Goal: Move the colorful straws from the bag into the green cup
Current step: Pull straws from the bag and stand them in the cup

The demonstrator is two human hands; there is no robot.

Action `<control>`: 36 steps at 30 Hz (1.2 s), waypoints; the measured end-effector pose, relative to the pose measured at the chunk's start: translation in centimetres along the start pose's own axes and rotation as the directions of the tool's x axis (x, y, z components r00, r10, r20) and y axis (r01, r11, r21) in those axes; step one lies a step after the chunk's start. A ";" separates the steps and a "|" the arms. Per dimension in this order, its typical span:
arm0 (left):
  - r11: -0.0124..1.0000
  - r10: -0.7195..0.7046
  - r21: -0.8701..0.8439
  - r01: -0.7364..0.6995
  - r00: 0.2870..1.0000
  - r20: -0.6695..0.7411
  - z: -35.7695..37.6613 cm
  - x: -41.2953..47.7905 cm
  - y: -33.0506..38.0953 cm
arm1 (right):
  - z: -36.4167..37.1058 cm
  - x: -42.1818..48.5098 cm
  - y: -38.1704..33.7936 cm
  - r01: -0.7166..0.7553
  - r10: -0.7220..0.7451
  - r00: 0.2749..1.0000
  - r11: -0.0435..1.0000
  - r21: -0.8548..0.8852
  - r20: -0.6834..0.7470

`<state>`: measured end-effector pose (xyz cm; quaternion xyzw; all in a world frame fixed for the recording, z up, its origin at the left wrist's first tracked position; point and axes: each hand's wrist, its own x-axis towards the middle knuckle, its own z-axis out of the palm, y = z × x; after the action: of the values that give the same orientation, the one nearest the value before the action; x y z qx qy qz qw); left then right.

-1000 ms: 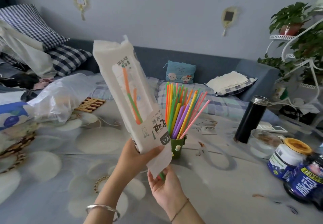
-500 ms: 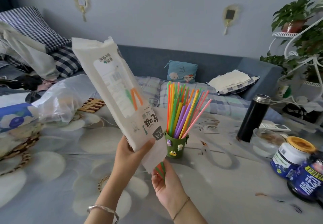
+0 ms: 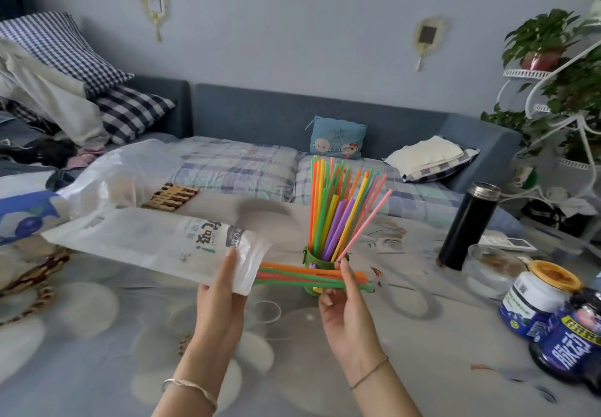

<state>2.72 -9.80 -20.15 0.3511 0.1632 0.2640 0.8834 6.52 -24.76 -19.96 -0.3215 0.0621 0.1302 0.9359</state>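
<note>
The left hand (image 3: 221, 289) grasps the bag (image 3: 156, 241) near its open mouth and holds it roughly level above the surface (image 3: 97, 335), mouth facing right, so the contents slide out sideways. The right hand (image 3: 341, 296) pinches a small bundle of orange and green straws (image 3: 302, 275), their left ends at the bag mouth. The bundle lies horizontal in front of the green cup (image 3: 320, 262), which stands upright holding many straws. The bundle probably needs tipping upright before insertion.
</note>
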 end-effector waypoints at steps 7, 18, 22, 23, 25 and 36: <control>0.988 -0.103 0.121 0.097 0.994 0.043 1.4 -1.4 -3.0 | 0.1 0.0 1.5 0.046 -0.052 0.999 0.947 -0.319 -0.009; 0.986 -0.151 0.065 0.151 0.988 0.002 1.7 -1.1 -3.3 | 0.9 0.1 -2.1 0.308 -0.347 0.937 0.791 -0.529 0.027; 0.985 -0.167 0.033 0.167 0.986 -0.013 1.7 -1.0 -3.2 | 2.2 0.5 -3.8 0.413 -0.447 0.889 0.701 -0.581 0.093; 0.986 -0.164 0.010 0.164 0.986 -0.031 1.5 -0.7 -3.0 | 2.6 0.7 -5.0 0.452 -0.496 0.864 0.684 -0.572 0.089; 0.986 -0.158 -0.061 0.154 0.986 -0.049 1.1 0.0 -2.6 | 3.6 1.0 -7.6 0.515 -0.564 0.817 0.625 -0.587 0.117; 0.981 -0.123 -0.149 0.120 0.992 -0.014 0.2 0.5 -1.0 | 6.6 4.9 -12.5 0.587 -0.539 0.672 -0.030 -0.809 0.507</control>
<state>3.58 -10.17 -20.75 0.2708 0.1744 0.2249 0.9196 15.03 -29.19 -8.41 -0.8011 -0.1826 -0.2445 0.5148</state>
